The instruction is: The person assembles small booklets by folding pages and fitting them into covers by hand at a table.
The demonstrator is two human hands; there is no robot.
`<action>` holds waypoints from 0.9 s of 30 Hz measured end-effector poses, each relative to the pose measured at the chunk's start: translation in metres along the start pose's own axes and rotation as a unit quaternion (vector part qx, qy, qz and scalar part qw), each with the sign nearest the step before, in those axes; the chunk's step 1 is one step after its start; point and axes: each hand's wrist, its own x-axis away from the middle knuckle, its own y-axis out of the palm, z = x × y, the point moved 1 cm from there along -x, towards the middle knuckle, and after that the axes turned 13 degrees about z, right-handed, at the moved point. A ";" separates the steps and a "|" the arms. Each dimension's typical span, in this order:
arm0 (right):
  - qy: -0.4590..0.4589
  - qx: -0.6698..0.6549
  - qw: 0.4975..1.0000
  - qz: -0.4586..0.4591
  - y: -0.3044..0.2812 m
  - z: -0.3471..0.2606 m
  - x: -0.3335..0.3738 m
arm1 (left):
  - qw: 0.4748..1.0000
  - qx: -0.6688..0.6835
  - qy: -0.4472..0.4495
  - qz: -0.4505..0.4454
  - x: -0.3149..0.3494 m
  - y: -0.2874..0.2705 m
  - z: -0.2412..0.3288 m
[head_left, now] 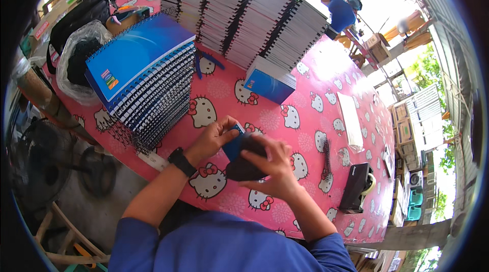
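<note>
My left hand (218, 136), with a black watch on its wrist, pinches the upper corner of a small blue-covered booklet (233, 146). Against the booklet's right side my right hand (275, 167) grips a dark, flat, rounded object (247, 162); whether it is a cloth or a pouch I cannot make out. Its fingers are slightly blurred and lie over the top of it. Just beyond my hands, a block of small blue-covered booklets (270, 81) rests on the pink table. To the left stands a tall stack of blue spiral notebooks (145, 63).
Tall piles of spiral-bound books (244, 17) line the table's far side. Blue-handled pliers (208, 63) lie beside them. Rightward are a white strip (350, 122), black binding coils (326, 160) and a tape dispenser (357, 188). Another person (341, 12) is farther back.
</note>
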 end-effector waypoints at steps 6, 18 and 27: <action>0.265 -0.213 0.940 0.032 -0.009 0.071 0.005 | 0.989 -0.075 0.126 -0.013 -0.005 -0.003 0.004; 0.315 -0.314 0.895 -0.039 0.014 0.066 0.006 | 0.975 -0.185 0.121 0.031 0.002 -0.006 0.023; 0.318 -0.297 0.900 -0.037 0.015 0.074 -0.006 | 0.979 -0.173 0.100 0.038 0.005 -0.005 0.029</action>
